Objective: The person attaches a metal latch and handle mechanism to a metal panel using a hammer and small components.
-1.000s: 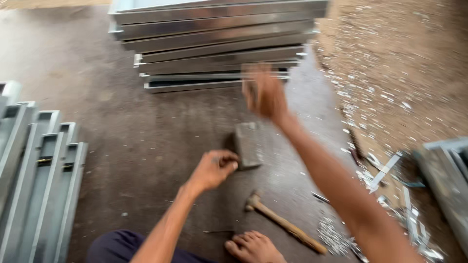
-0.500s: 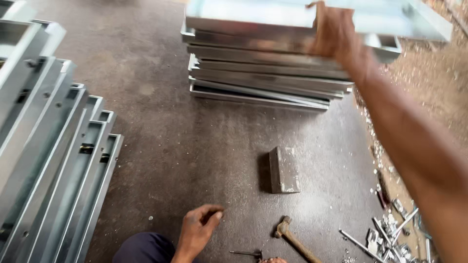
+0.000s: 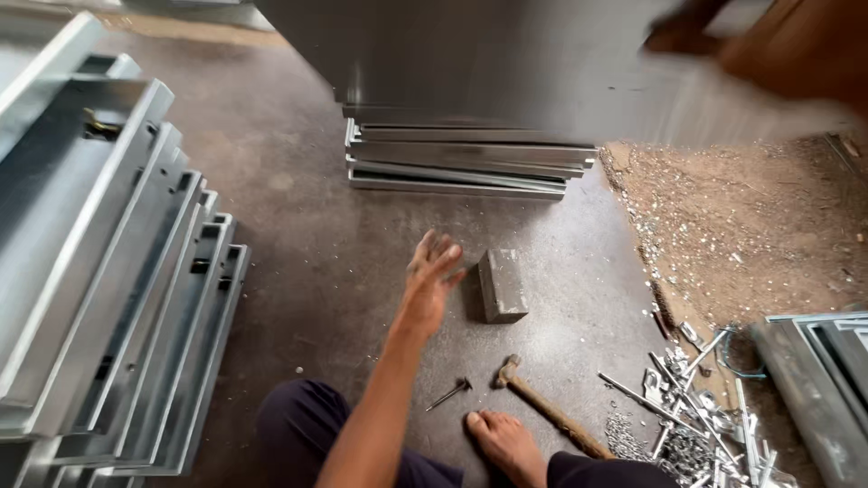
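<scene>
Right hand (image 3: 687,32) gripping far edge of large metal panel (image 3: 506,72), blurred, lifting above stack of panels (image 3: 466,163). Left hand (image 3: 432,271) hovering over floor (image 3: 307,244), fingers spread wide, holding nothing, just left of metal block (image 3: 502,285). Hammer (image 3: 547,407) lying near bare foot (image 3: 506,443). Open floor showing between left-side channels (image 3: 108,298) and block.

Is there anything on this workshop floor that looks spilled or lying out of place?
Yes. Loose metal scraps and rods lie scattered at the right, beside a bare foot. A hammer and a nail also lie loose near it. The stacked panels look tidy.
</scene>
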